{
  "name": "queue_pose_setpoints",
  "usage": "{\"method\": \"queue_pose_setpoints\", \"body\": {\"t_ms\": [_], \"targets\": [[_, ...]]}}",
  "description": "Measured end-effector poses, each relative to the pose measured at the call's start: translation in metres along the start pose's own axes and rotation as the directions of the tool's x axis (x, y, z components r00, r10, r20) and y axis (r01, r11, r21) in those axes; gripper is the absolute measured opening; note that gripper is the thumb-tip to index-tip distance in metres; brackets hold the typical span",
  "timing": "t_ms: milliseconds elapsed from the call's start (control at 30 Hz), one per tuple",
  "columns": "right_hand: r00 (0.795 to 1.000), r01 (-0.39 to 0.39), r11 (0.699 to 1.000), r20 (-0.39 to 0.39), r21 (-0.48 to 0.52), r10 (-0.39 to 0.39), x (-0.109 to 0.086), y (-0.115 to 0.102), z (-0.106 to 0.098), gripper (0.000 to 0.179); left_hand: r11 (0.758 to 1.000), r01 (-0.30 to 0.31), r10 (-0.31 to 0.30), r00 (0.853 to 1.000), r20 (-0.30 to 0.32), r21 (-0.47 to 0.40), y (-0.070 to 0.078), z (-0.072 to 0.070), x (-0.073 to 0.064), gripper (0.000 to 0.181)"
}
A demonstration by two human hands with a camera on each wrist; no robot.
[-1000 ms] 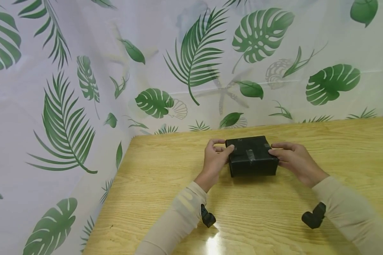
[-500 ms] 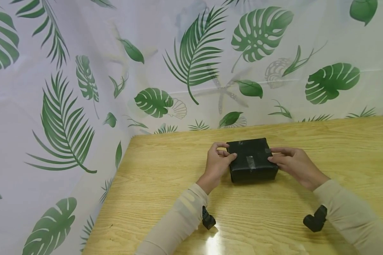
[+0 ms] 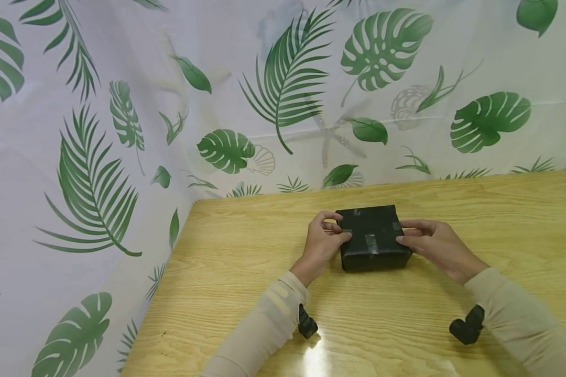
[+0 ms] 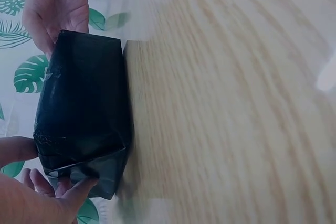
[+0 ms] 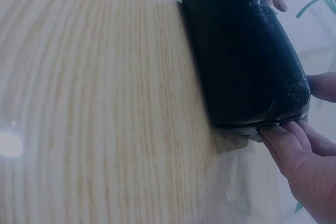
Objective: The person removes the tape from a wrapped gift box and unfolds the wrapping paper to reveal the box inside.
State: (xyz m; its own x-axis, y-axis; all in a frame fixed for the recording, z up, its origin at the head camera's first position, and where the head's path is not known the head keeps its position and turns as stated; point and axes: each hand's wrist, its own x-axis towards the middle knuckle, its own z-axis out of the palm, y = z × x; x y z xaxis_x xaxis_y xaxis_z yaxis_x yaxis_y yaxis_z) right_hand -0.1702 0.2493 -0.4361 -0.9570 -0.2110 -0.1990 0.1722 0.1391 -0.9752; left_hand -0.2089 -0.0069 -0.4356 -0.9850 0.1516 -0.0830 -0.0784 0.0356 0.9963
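Note:
A box wrapped in black (image 3: 374, 225) sits on the wooden table, with strips of clear tape (image 3: 371, 244) on its top and edges. My left hand (image 3: 318, 246) grips its left side, thumb on the top edge and fingers along the side. From the right, my right hand (image 3: 441, 248) holds the opposite side, its thumb at the top edge. In the left wrist view the box's front face (image 4: 84, 98) lies between both hands. The right wrist view shows the fingers (image 5: 289, 145) against the box's end; part of these fingers is hidden.
The wood-grain table (image 3: 245, 251) stretches out to both sides and in front of the box. A white curtain with green leaf prints (image 3: 287, 94) hangs behind the table and along its left. Small black cameras (image 3: 467, 324) are strapped at both wrists.
The box has come down slightly and a little nearer to me, with both hands moving along with it. Over the last half second it has hardly shifted.

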Motion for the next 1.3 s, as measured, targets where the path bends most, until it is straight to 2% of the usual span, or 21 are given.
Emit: {"method": "queue_pose_setpoints", "body": {"t_ms": [167, 267, 367, 433, 500, 567, 633, 667, 700, 767, 833, 867, 933, 967, 1000, 1033, 1100, 1167, 1300], "targets": [[1.0, -0.003, 1.0, -0.006, -0.004, 0.003, -0.001, 0.002, 0.001, 0.072, 1.0, -0.011, 0.011, 1.0, 0.021, 0.006, -0.002, -0.001, 0.0, 0.032], [1.0, -0.003, 1.0, -0.011, -0.006, 0.003, -0.002, 0.002, 0.001, 0.073, 0.998, -0.037, 0.035, 0.998, 0.053, 0.045, -0.003, -0.003, 0.0, 0.031], [1.0, 0.0, 0.999, -0.014, -0.042, -0.001, -0.002, 0.002, 0.0, 0.073, 0.982, -0.092, 0.077, 0.993, 0.091, 0.167, -0.002, -0.007, -0.001, 0.029], [1.0, 0.005, 0.995, -0.015, -0.095, -0.006, -0.003, 0.002, -0.002, 0.073, 0.951, -0.136, 0.108, 0.988, 0.112, 0.279, -0.002, -0.01, -0.001, 0.029], [1.0, 0.014, 0.984, -0.019, -0.179, -0.018, -0.004, 0.001, -0.004, 0.072, 0.89, -0.183, 0.144, 0.982, 0.123, 0.417, 0.0, -0.012, -0.001, 0.029], [0.999, 0.03, 0.964, -0.033, -0.264, -0.04, -0.004, -0.002, -0.005, 0.071, 0.804, -0.242, 0.199, 0.97, 0.137, 0.544, 0.003, -0.014, -0.001, 0.029], [0.994, 0.053, 0.937, -0.069, -0.346, -0.082, -0.004, -0.005, -0.007, 0.069, 0.694, -0.305, 0.267, 0.95, 0.159, 0.652, 0.008, -0.013, -0.002, 0.03], [0.989, 0.069, 0.919, -0.094, -0.389, -0.114, -0.004, -0.007, -0.007, 0.066, 0.632, -0.341, 0.305, 0.935, 0.182, 0.695, 0.01, -0.012, -0.002, 0.03], [0.981, 0.086, 0.901, -0.12, -0.426, -0.15, -0.004, -0.009, -0.006, 0.063, 0.569, -0.387, 0.344, 0.914, 0.217, 0.726, 0.013, -0.01, -0.002, 0.03], [0.954, 0.124, 0.841, -0.171, -0.526, -0.248, -0.002, -0.012, -0.004, 0.055, 0.433, -0.482, 0.396, 0.861, 0.32, 0.762, 0.017, -0.006, -0.002, 0.031], [0.918, 0.154, 0.762, -0.194, -0.629, -0.346, 0.0, -0.014, 0.0, 0.046, 0.306, -0.573, 0.404, 0.801, 0.441, 0.761, 0.021, 0.0, -0.002, 0.034], [0.902, 0.161, 0.722, -0.197, -0.673, -0.385, 0.002, -0.015, 0.003, 0.043, 0.253, -0.612, 0.393, 0.773, 0.498, 0.749, 0.022, 0.003, -0.001, 0.036], [0.876, 0.169, 0.642, -0.185, -0.748, -0.446, 0.005, -0.016, 0.01, 0.04, 0.174, -0.668, 0.347, 0.729, 0.589, 0.724, 0.022, 0.009, 0.001, 0.04], [0.869, 0.172, 0.614, -0.174, -0.771, -0.462, 0.006, -0.016, 0.013, 0.039, 0.146, -0.683, 0.318, 0.717, 0.62, 0.716, 0.022, 0.013, 0.002, 0.042], [0.866, 0.172, 0.588, -0.163, -0.791, -0.473, 0.007, -0.016, 0.017, 0.039, 0.125, -0.69, 0.289, 0.713, 0.639, 0.713, 0.021, 0.016, 0.003, 0.044], [0.865, 0.17, 0.566, -0.153, -0.807, -0.478, 0.009, -0.016, 0.019, 0.039, 0.109, -0.692, 0.263, 0.713, 0.65, 0.714, 0.02, 0.018, 0.004, 0.044], [0.863, 0.169, 0.531, -0.135, -0.83, -0.486, 0.011, -0.016, 0.024, 0.037, 0.087, -0.684, 0.217, 0.723, 0.656, 0.724, 0.019, 0.022, 0.005, 0.046], [0.863, 0.172, 0.516, -0.125, -0.839, -0.49, 0.011, -0.017, 0.026, 0.034, 0.076, -0.671, 0.183, 0.737, 0.651, 0.738, 0.018, 0.024, 0.005, 0.046], [0.858, 0.184, 0.507, -0.114, -0.842, -0.5, 0.011, -0.019, 0.027, 0.027, 0.08, -0.653, 0.154, 0.755, 0.638, 0.753, 0.017, 0.025, 0.006, 0.046]]}}
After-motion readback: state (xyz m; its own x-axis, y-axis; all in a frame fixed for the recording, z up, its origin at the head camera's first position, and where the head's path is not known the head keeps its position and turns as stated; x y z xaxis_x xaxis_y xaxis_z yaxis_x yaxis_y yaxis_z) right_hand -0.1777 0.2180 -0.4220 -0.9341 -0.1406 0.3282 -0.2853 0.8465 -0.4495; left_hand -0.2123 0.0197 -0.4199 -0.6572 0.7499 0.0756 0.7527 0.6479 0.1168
